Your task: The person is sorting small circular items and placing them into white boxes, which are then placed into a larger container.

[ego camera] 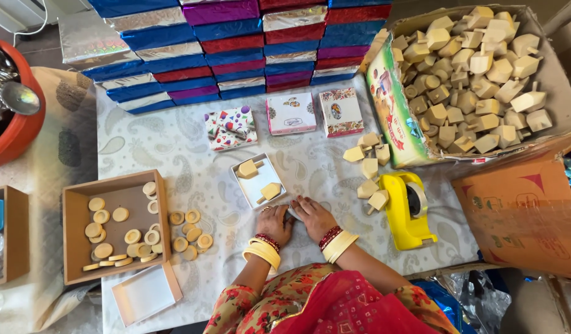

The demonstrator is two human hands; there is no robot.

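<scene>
White card forms the small open box (259, 181) that sits just ahead of both my hands, touching the fingertips at its near edge. I read two pale wooden tops with short stems inside it — one (248, 168) at the far end, one (270, 191) at the near end. My left hand (274, 224) rests palm-down on the patterned tablecloth (174, 148), fingers loosely curled, clasping nothing that I can see. My right hand (313, 218) lies flat beside it, fingers extended toward the box rim, likewise grasping nothing. Just right of the right hand stands a yellow tape dispenser (407, 209), with loose wooden tops (368, 168) ahead of it. Well left of the left hand — a brown tray (74, 213) of wooden discs, with more discs (189, 233) beside it.
</scene>
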